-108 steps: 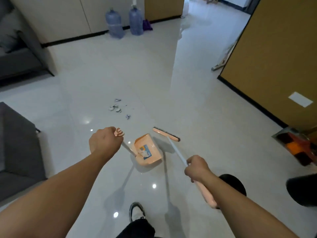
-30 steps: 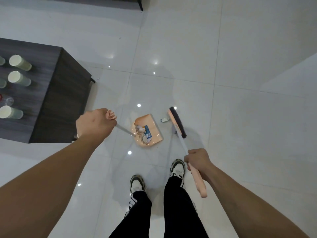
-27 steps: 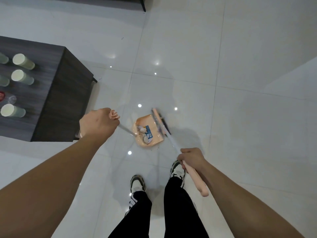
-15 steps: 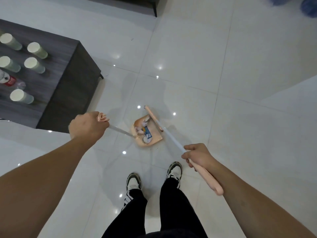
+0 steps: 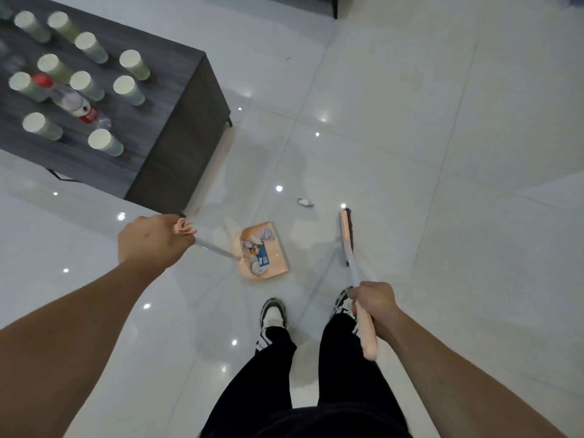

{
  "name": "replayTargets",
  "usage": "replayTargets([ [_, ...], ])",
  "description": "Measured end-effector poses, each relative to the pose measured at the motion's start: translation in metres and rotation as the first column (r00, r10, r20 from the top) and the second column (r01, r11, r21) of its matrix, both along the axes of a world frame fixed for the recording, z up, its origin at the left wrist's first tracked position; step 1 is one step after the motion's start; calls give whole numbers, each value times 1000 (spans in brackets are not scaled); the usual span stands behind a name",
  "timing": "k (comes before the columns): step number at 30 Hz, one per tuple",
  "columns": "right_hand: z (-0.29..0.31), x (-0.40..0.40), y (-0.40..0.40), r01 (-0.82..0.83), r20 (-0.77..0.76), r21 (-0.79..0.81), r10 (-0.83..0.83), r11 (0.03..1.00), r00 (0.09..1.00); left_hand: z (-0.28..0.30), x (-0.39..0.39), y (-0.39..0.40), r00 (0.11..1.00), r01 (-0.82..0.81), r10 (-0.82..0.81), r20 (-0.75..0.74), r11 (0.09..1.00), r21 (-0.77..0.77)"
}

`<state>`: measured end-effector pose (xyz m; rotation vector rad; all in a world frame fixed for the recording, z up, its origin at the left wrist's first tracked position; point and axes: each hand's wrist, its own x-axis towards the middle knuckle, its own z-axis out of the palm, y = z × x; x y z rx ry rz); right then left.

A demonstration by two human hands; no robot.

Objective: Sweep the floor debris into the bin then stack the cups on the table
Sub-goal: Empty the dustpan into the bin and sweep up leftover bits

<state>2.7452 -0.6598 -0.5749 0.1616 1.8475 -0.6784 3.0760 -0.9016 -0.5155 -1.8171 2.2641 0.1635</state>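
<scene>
Left grip: left hand (image 5: 155, 240) curled round the peach top of the dustpan handle, fingers wrapped tight
Right grip: right hand (image 5: 374, 303) wrapped round the broom handle just above its peach end, fingers closed on the shaft
Dustpan (image 5: 261, 251): resting on the floor (image 5: 442, 153) ahead of the shoes, mouth turned to the right, scraps of debris gathered at its toothed back edge
Broom head (image 5: 347, 237): drawn back to the right, now well apart from the pan; half a second ago lay across the pan's mouth
Stray scrap (image 5: 305, 202): one small pale piece loose on the floor beyond the pan, between pan and broom head, missed by the last stroke
Meaning for the task: sweeping not finished; judged, one more stroke needed to pull that scrap into the pan before carrying it off; no bin in view
Cups (image 5: 129, 90): green, standing singly and unstacked on the dark tabletop (image 5: 177, 99) at upper left, a plastic bottle (image 5: 74, 101) lying among them
Second step: not yet begun
</scene>
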Motion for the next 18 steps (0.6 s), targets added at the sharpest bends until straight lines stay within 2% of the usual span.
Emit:
replayTargets([
  [4,-2,52,-3,67,126,-22,-64,998,990,-8,13,10,997,-70,70,14,997,17],
  [9,10,75,-27,5,242,-29,2,1000,970,-2,14,5,999,-31,31,16,999,21],
  [14,26,74,-52,-179,97,-95,188,979,977,5,19,12,999,-24,24,-21,1000,12],
  [18,27,49,-81,-301,-68,-100,295,948,953,6,18,9,992,-126,126,-25,992,-17],
])
